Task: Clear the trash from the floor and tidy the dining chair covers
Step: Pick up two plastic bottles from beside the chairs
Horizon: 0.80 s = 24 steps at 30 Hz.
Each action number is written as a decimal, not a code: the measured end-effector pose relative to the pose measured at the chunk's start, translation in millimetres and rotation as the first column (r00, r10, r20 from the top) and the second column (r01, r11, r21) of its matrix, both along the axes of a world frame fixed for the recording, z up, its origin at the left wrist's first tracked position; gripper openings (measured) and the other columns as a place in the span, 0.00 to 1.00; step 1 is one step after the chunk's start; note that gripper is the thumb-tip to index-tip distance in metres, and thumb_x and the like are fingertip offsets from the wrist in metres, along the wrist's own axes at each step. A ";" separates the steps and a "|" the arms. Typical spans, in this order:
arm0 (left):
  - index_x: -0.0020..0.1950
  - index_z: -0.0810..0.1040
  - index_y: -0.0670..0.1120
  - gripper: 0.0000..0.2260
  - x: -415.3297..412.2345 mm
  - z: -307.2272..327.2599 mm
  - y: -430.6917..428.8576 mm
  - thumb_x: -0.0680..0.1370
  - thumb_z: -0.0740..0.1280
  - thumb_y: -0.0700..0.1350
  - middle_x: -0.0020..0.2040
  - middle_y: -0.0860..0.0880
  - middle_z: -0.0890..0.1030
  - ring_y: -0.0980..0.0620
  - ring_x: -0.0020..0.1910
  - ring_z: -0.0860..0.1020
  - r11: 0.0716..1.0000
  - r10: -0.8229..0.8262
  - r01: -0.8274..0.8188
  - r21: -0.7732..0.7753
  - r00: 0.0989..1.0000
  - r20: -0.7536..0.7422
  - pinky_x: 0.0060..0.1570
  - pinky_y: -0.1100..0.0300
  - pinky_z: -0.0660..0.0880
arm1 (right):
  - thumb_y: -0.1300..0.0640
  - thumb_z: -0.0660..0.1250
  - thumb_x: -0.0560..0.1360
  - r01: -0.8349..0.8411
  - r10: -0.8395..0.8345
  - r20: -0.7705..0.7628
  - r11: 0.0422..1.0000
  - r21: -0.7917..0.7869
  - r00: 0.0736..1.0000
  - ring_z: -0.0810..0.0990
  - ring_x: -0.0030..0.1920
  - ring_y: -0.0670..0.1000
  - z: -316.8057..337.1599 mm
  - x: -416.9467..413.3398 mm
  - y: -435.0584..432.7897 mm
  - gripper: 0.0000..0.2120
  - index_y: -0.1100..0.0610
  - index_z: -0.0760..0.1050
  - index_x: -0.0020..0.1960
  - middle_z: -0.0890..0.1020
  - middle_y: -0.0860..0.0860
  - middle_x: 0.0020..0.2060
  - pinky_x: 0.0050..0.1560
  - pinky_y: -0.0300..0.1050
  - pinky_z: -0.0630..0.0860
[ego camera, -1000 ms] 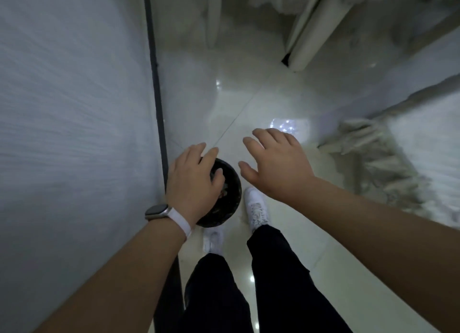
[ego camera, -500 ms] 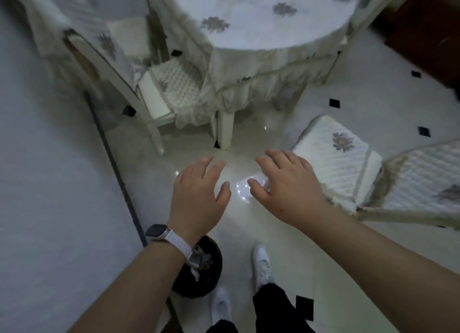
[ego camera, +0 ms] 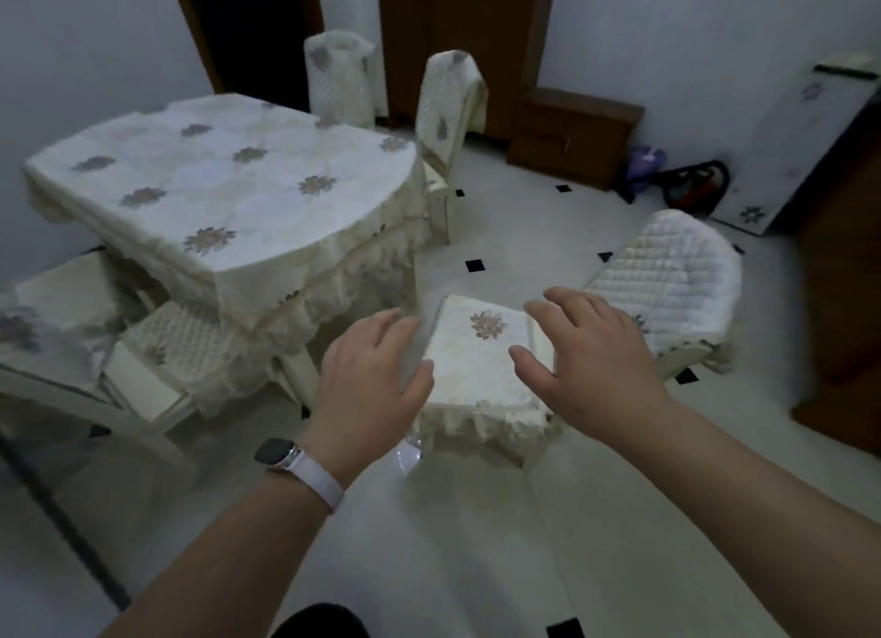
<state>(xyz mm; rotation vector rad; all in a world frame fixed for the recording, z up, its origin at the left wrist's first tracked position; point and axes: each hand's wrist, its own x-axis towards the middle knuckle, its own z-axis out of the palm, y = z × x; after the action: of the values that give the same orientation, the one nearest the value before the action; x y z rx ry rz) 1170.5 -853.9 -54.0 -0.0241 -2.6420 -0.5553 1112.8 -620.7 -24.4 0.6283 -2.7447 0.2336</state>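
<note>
Seat cover (ego camera: 481,370) of the nearest dining chair lies on its seat just right of the table (ego camera: 229,184), framed between both hands. Its quilted back cover (ego camera: 667,280) rises to the right. Left hand (ego camera: 367,380), watch (ego camera: 276,452) on the wrist, and right hand (ego camera: 586,356) are both spread, fingers relaxed, holding nothing. They hover short of the cloth and I see no contact. Handling, my judgement: light padded fabric, soft and limp, with a frilled skirt along the front edge. It should bunch and slide over the seat rather than resist, and it is not fragile. I would pinch the two front corners just above the frill and pull evenly so the flower motif stays centred; a one-sided tug would likely skew it. Glossy patch (ego camera: 410,454) on the floor (ego camera: 476,551) below the frill: clear scrap or lamp glare, cannot tell. A second ago the view pointed straight down at a dark bin beside the feet, left hand over its rim. Half a second ago the bin sat at the bottom edge under the left wrist. Now I cannot make out the bin, and the chair fills the centre. Hands empty and slack in all three.
</note>
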 end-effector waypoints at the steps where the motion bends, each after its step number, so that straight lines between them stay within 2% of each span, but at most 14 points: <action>1: 0.67 0.77 0.46 0.24 -6.9 5.9 15.5 0.75 0.61 0.56 0.64 0.45 0.78 0.45 0.64 0.75 1.000 -0.022 0.022 -0.011 1.000 -0.011 0.62 0.47 0.71 | 0.38 0.54 0.74 0.018 -0.018 -0.006 1.000 -0.018 1.000 0.73 0.64 0.58 3.8 -2.8 17.5 0.27 0.53 0.75 0.64 0.76 0.54 0.64 0.62 0.55 0.70; 10: 0.67 0.76 0.48 0.21 -73.8 60.2 169.9 0.76 0.66 0.53 0.63 0.47 0.78 0.47 0.63 0.75 0.989 -0.135 0.129 -0.078 0.987 -0.087 0.62 0.46 0.72 | 0.39 0.57 0.75 0.138 -0.140 -0.040 0.989 -0.051 0.989 0.72 0.66 0.54 49.1 -44.7 183.7 0.26 0.52 0.74 0.66 0.75 0.52 0.66 0.63 0.54 0.69; 13: 0.68 0.76 0.49 0.22 -99.4 73.8 216.9 0.76 0.63 0.55 0.64 0.48 0.77 0.48 0.64 0.74 0.987 -0.144 0.136 -0.085 0.984 -0.101 0.63 0.46 0.70 | 0.39 0.59 0.75 0.153 -0.157 -0.054 0.986 -0.068 0.986 0.72 0.65 0.53 63.5 -64.4 233.6 0.26 0.51 0.74 0.67 0.75 0.51 0.66 0.63 0.53 0.69; 18: 0.68 0.75 0.49 0.23 -139.3 85.6 281.1 0.76 0.61 0.57 0.65 0.49 0.77 0.49 0.65 0.72 0.986 -0.153 0.143 -0.089 0.981 -0.119 0.64 0.49 0.68 | 0.37 0.53 0.74 0.175 -0.180 -0.066 0.982 -0.073 0.982 0.73 0.63 0.53 75.0 -95.1 302.1 0.29 0.51 0.74 0.67 0.75 0.50 0.65 0.61 0.52 0.70; 24: 0.68 0.75 0.49 0.24 -200.1 94.4 334.9 0.76 0.59 0.58 0.65 0.48 0.77 0.47 0.65 0.73 0.981 -0.186 0.177 -0.081 0.975 -0.125 0.63 0.47 0.69 | 0.37 0.54 0.74 0.246 -0.254 -0.073 0.964 -0.098 0.964 0.74 0.61 0.53 80.8 -142.8 360.2 0.27 0.50 0.76 0.64 0.77 0.51 0.63 0.59 0.53 0.72</action>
<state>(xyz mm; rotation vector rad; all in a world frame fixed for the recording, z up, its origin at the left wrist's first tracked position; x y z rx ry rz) 970.4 -519.0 40.4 -0.3159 -2.5432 -0.5028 970.0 -260.6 56.4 0.2573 -2.6795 0.2602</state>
